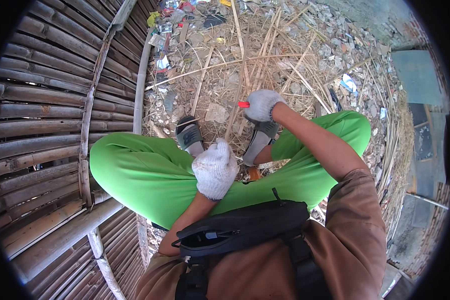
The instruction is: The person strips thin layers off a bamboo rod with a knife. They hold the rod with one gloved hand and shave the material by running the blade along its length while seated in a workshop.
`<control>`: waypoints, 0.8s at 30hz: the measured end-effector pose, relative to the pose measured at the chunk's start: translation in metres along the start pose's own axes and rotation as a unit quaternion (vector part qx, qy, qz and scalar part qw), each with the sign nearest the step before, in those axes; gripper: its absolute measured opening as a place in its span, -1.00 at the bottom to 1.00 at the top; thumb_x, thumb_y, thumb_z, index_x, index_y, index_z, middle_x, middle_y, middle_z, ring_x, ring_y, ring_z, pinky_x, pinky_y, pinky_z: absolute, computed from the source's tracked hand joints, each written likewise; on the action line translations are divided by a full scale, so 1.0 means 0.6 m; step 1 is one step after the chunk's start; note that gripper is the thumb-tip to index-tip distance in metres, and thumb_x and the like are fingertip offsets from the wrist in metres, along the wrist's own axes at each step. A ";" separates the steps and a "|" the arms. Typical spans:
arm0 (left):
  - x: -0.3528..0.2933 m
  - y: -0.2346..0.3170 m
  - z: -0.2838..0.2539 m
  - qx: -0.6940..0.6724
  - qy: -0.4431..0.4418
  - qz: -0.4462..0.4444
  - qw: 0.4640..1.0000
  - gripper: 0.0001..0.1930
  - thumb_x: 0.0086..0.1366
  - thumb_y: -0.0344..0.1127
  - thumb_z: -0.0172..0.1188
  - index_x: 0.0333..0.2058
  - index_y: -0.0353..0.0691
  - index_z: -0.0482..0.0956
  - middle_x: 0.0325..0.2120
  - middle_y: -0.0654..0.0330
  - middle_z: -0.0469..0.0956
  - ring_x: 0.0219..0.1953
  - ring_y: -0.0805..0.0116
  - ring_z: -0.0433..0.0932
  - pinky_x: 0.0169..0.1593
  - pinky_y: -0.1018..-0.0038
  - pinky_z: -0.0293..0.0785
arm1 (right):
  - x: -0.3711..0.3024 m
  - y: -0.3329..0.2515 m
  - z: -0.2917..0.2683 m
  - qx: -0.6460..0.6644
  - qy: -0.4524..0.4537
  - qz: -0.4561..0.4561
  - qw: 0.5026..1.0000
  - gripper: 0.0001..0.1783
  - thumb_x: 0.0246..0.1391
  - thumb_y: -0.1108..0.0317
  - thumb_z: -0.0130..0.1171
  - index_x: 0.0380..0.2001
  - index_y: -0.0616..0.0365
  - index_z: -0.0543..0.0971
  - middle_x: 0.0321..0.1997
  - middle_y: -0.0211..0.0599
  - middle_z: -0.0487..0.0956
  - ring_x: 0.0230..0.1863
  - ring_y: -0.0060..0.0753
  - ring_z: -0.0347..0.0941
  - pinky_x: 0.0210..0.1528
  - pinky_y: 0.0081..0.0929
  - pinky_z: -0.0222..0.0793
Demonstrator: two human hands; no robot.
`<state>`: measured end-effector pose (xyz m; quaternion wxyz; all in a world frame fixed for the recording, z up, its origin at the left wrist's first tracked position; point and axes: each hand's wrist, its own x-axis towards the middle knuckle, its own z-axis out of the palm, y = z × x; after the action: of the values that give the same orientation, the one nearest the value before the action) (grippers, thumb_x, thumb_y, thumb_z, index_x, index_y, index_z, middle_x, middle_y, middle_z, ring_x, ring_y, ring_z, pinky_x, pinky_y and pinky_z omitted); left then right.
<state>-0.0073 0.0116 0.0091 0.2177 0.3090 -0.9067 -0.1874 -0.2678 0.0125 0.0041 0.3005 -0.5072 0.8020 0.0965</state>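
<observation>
My left hand point(216, 169), in a white knit glove, is closed on the near end of a thin bamboo strip point(235, 111). The strip runs away from me between my feet, over the littered ground. My right hand point(263, 105), also gloved, is wrapped around a tool with a red handle point(243, 104); only the red end shows, so its kind is hidden. The red end lies just right of the strip, and I cannot tell whether they touch. Both hands are in front of my bent knees in green trousers point(135, 160).
A bamboo slat wall point(45, 107) stands close on my left. Split bamboo strips point(305, 82), straw and scraps cover the ground ahead. Sandals point(189, 134) are on my feet. A black bag point(245, 227) hangs across my front. A grey wall point(370, 22) is at the far right.
</observation>
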 end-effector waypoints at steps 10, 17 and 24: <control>0.000 -0.003 0.010 0.046 -0.017 0.019 0.999 -0.74 0.21 -0.31 0.33 -0.17 -0.29 0.58 -0.58 0.09 0.53 -0.62 0.09 0.59 -0.54 0.19 0.49 | 0.166 0.106 -0.033 -0.005 0.071 0.097 0.993 -0.48 0.21 0.03 0.09 0.00 0.20 0.75 0.05 0.13 0.73 0.09 0.11 0.70 0.13 -0.03 0.60; 0.000 -0.006 -0.003 0.045 -0.009 0.000 0.999 -0.84 0.26 -0.35 0.32 -0.24 -0.25 0.57 -0.58 0.06 0.56 -0.62 0.01 0.59 -0.55 0.14 0.47 | 0.064 0.033 -0.006 0.020 0.039 0.062 0.997 -0.49 0.23 0.00 0.09 -0.10 0.20 0.76 -0.03 0.12 0.74 0.04 0.15 0.70 0.11 -0.03 0.61; 0.002 0.000 0.009 0.036 -0.017 0.000 0.999 -0.85 0.25 -0.36 0.32 -0.25 -0.22 0.57 -0.58 0.07 0.55 -0.60 0.00 0.59 -0.52 0.16 0.49 | -0.089 -0.061 0.019 0.040 -0.042 -0.032 0.998 -0.54 0.18 0.02 0.10 -0.23 0.18 0.78 -0.19 0.18 0.74 -0.09 0.18 0.72 0.05 -0.01 0.61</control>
<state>-0.0109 0.0118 0.0046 0.1913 0.3131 -0.9164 -0.1601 -0.2153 0.0411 0.0314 0.3567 -0.5158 0.7752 0.0762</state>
